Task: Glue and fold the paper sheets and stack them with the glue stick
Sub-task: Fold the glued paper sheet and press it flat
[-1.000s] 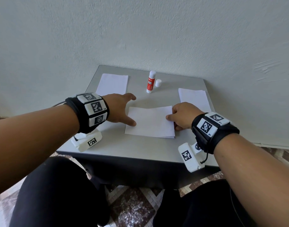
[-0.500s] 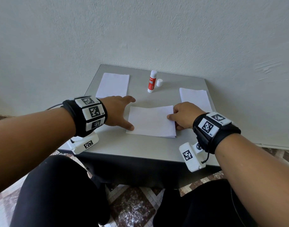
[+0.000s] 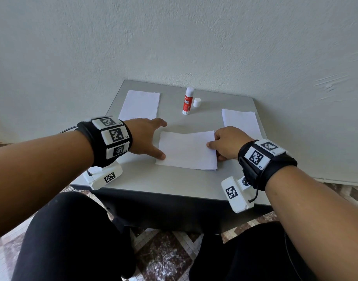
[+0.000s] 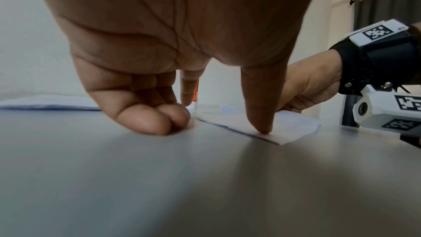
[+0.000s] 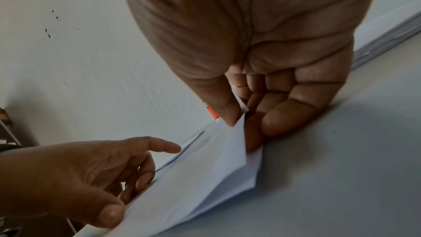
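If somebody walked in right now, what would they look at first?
Probably the two hands working on the folded paper in the middle of the grey table: the left hand presses its left edge, and the right hand pinches its right edge. Next, the red and white glue stick standing at the back, with its white cap off beside it.

My left hand (image 3: 147, 138) lies spread, thumb pressing down; my right hand (image 3: 227, 144) curls, its grip pinching an edge.
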